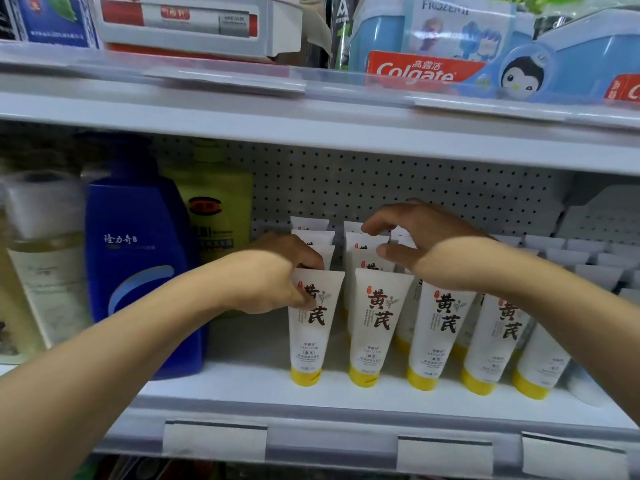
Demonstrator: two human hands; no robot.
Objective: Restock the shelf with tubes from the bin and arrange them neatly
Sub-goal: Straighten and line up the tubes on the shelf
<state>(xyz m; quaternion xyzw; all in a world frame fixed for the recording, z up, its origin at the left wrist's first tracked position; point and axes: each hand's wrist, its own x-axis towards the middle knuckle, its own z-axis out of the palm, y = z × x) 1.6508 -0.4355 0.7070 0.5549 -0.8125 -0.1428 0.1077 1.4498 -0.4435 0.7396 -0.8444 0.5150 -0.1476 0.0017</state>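
White tubes with yellow caps stood cap-down in rows; left hand pinched the leftmost tube, right hand spread loosely above them.

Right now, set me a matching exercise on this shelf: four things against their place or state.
Things:
1. left hand
2. right hand
3. blue bottle
4. Colgate box

Places or states:
A. on the shelf above
B. pinches the top of the leftmost front tube
C. stands left of the tubes
D. fingers spread over the tubes behind

Pairs: 1-B, 2-D, 3-C, 4-A
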